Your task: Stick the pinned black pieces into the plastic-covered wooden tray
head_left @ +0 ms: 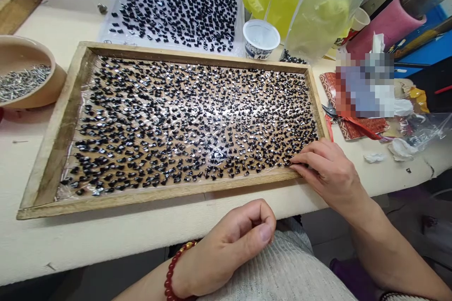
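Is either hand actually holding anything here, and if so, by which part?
It cannot be told for sure. The right hand lies with its fingertips on the wooden tray among the small black pieces. The left hand is loosely curled by the table edge; no thing shows in it.

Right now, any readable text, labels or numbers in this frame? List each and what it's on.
None legible.
White cup behind the wooden tray: dark blue marks along its lower wall, too small to read.
Red patterned paper right of the tray: printed pattern, no readable words.
Pixelated patch above that paper: nothing readable.
Small black pieces on the tray, near the right hand: no markings visible.
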A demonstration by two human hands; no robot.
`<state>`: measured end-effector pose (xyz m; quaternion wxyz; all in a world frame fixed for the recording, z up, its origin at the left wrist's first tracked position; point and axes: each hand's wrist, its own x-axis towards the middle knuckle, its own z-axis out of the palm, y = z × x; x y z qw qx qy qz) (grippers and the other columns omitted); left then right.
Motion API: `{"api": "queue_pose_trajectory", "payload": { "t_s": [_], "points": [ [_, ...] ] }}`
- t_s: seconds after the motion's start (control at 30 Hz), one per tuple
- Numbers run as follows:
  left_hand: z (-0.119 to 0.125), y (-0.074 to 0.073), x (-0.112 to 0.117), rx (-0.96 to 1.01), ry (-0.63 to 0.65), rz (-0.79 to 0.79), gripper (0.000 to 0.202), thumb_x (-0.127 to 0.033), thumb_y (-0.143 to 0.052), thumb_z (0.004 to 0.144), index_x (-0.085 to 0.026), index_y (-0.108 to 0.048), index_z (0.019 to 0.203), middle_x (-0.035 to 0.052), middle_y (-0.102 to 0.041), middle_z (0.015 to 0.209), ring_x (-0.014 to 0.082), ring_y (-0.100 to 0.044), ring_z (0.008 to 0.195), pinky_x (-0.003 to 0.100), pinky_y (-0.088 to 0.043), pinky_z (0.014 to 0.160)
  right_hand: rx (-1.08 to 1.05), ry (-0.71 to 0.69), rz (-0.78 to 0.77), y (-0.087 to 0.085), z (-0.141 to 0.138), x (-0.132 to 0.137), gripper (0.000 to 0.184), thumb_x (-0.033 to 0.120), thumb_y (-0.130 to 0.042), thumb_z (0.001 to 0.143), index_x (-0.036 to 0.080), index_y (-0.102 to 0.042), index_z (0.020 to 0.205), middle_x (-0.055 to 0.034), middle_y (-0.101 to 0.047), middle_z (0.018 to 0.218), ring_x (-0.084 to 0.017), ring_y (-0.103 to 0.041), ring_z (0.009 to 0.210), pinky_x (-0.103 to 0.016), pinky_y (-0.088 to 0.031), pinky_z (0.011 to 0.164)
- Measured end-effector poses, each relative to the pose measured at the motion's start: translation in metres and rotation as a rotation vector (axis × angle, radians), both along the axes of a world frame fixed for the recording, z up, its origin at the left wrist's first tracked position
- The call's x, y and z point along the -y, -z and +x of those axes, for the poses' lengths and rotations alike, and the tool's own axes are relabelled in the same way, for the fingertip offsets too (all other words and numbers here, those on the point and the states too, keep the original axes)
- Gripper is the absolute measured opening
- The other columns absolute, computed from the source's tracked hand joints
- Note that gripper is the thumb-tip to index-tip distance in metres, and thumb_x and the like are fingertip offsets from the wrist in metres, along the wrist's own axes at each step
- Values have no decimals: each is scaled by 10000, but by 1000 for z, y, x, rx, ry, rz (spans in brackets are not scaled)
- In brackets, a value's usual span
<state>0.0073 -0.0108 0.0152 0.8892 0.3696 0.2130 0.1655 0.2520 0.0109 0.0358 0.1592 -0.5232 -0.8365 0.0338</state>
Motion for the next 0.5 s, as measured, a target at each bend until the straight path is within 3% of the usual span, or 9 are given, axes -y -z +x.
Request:
{"api": "queue_pose_trajectory", "payload": {
  "t_s": [0.17, 0.37, 0.5],
  "points": [
    [2, 0, 1, -46, -114, -2, 249, -407, -577, 902, -176, -528, 822, -32, -434, 731, 105, -344, 657, 250, -285, 608, -169, -3, 8, -11, -10, 8, 85, 123, -656, 837, 168, -639, 907, -59, -606, 846, -182, -537, 818, -351, -448, 723],
    [4, 3, 2, -11, -215, -96, 276, -398, -710, 809, -174, -553, 776, -45, -480, 697, 88, -394, 633, 227, -299, 584, -432, -275, -222, -25, -42, 22, 66, 193, -601, 883, 147, -634, 918, -47, -579, 813, -160, -511, 780, -346, -414, 708],
    [3, 5, 2, -8, -214, -112, 287, -404, -727, 792, -171, -560, 766, -42, -495, 689, 89, -418, 635, 224, -318, 592, -498, -285, -222, -24, -47, 23, 41, 181, -597, 877, 148, -621, 876, -45, -578, 790, -156, -513, 751, -342, -413, 685]
  ]
}}
